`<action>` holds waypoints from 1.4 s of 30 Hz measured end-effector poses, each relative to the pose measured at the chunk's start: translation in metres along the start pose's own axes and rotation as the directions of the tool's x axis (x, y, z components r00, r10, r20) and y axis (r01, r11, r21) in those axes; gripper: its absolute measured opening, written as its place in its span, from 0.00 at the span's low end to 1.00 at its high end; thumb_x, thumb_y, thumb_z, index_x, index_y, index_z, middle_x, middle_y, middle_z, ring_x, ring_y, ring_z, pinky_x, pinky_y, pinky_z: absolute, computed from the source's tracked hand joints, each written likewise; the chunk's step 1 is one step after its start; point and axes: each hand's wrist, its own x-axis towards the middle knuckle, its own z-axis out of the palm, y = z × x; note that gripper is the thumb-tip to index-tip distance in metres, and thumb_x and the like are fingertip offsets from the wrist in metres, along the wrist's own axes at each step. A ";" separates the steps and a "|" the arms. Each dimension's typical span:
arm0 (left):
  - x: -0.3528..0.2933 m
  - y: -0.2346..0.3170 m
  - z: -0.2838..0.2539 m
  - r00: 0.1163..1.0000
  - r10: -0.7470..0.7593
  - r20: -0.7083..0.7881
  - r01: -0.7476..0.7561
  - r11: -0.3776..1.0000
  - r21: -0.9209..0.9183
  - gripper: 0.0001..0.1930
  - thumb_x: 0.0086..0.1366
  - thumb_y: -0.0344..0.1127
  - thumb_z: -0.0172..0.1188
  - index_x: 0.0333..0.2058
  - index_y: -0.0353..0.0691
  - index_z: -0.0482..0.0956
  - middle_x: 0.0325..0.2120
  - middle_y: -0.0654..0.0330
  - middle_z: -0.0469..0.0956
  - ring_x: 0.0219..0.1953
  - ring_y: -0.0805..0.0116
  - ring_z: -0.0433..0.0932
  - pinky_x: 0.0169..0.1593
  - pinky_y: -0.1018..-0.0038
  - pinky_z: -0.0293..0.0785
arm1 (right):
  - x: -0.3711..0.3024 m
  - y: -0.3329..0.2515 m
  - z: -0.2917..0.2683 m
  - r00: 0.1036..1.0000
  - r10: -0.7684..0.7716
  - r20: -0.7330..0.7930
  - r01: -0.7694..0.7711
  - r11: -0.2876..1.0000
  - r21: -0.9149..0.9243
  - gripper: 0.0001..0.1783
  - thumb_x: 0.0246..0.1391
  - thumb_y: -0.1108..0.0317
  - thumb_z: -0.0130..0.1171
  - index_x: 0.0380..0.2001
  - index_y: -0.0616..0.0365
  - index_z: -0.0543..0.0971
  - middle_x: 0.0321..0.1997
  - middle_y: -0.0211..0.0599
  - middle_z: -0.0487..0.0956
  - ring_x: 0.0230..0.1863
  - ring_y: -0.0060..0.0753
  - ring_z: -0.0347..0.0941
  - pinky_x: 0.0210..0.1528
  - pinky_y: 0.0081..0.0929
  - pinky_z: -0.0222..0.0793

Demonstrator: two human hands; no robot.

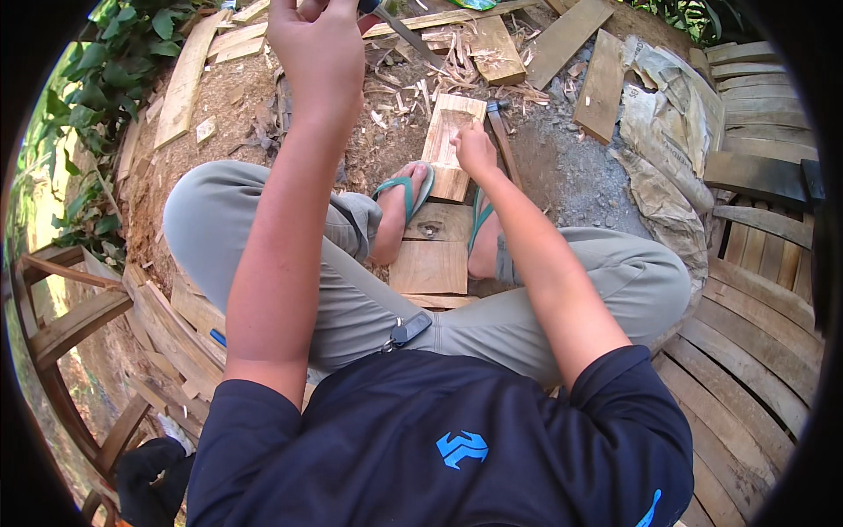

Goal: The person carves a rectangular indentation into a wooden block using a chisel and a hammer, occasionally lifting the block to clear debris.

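My left hand point(316, 35) is raised at the top edge, partly cut off by it. Its fingers are closed on a narrow metal-bladed tool point(406, 33) with a blue and red handle; whether it is a chisel or a knife I cannot tell. Over the wooden block point(448, 180) between my feet, my right hand point(475, 151) is closed, its fingers curled at a hollowed patch in the block's upper face. What those fingers hold, if anything, is hidden. A hammer point(504, 145) with a wooden handle lies just right of the block.
Wood shavings point(457, 61) and loose planks point(569, 39) lie on the ground ahead. Beneath the block are flat wood pieces point(428, 266). A crumpled sack point(654, 140) and slatted wood point(746, 351) are at the right. Leafy plants point(105, 79) and a wooden frame point(75, 329) stand left.
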 end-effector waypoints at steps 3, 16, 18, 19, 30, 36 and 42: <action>0.000 0.000 -0.010 1.000 0.023 -0.017 -0.022 0.999 0.032 0.09 0.73 0.34 0.62 0.47 0.43 0.72 0.33 0.67 0.77 0.34 0.77 0.77 0.37 0.76 0.79 | 0.027 -0.025 -0.036 0.974 0.194 0.118 -0.219 0.938 0.269 0.10 0.61 0.61 0.64 0.38 0.54 0.87 0.51 0.51 0.80 0.42 0.53 0.81 0.44 0.46 0.78; -0.010 0.011 0.009 0.999 0.027 -0.028 -0.026 1.000 0.010 0.10 0.73 0.35 0.62 0.48 0.43 0.73 0.33 0.68 0.77 0.35 0.77 0.77 0.38 0.77 0.78 | 0.026 0.001 -0.031 0.935 -0.241 0.258 0.258 0.966 -0.031 0.10 0.55 0.61 0.66 0.38 0.46 0.90 0.41 0.40 0.87 0.47 0.44 0.83 0.50 0.41 0.77; -0.011 0.012 0.013 0.999 0.033 -0.021 -0.033 0.999 0.005 0.10 0.74 0.35 0.61 0.49 0.42 0.73 0.34 0.67 0.77 0.35 0.77 0.77 0.38 0.77 0.78 | 0.017 0.004 -0.006 0.903 -0.333 0.273 0.391 0.900 -0.194 0.06 0.52 0.60 0.69 0.33 0.44 0.90 0.39 0.35 0.86 0.50 0.43 0.81 0.50 0.42 0.76; -0.008 0.010 0.012 0.999 0.024 -0.028 -0.024 1.000 0.014 0.10 0.74 0.35 0.61 0.49 0.42 0.73 0.34 0.67 0.78 0.35 0.77 0.77 0.38 0.77 0.78 | 0.015 0.005 0.002 0.888 -0.358 0.289 0.428 0.873 -0.235 0.06 0.51 0.59 0.69 0.31 0.43 0.90 0.38 0.34 0.86 0.51 0.42 0.80 0.51 0.42 0.75; 0.017 -0.017 -0.012 0.989 0.130 0.074 -0.134 0.989 0.054 0.21 0.71 0.36 0.64 0.54 0.34 0.65 0.45 0.48 0.83 0.44 0.61 0.86 0.44 0.68 0.89 | 0.005 0.015 0.030 0.858 -0.440 0.266 0.514 0.738 -0.436 0.04 0.49 0.56 0.68 0.27 0.36 0.90 0.36 0.24 0.85 0.48 0.32 0.79 0.51 0.41 0.69; 0.016 -0.017 -0.010 0.987 0.135 0.091 -0.139 0.990 0.035 0.20 0.72 0.36 0.64 0.53 0.34 0.65 0.45 0.48 0.83 0.45 0.61 0.85 0.44 0.68 0.89 | 0.009 0.017 0.019 0.759 -0.546 0.355 0.651 0.618 -0.441 0.06 0.52 0.61 0.65 0.34 0.43 0.86 0.39 0.27 0.84 0.51 0.34 0.77 0.52 0.43 0.70; 0.021 -0.020 -0.018 0.986 0.150 0.076 -0.156 0.985 0.072 0.20 0.72 0.35 0.64 0.53 0.34 0.65 0.45 0.48 0.83 0.45 0.61 0.86 0.44 0.68 0.88 | 0.033 0.018 -0.024 0.919 -0.393 -0.014 0.383 0.902 -0.199 0.11 0.58 0.69 0.58 0.44 0.50 0.82 0.39 0.33 0.84 0.48 0.38 0.79 0.55 0.46 0.68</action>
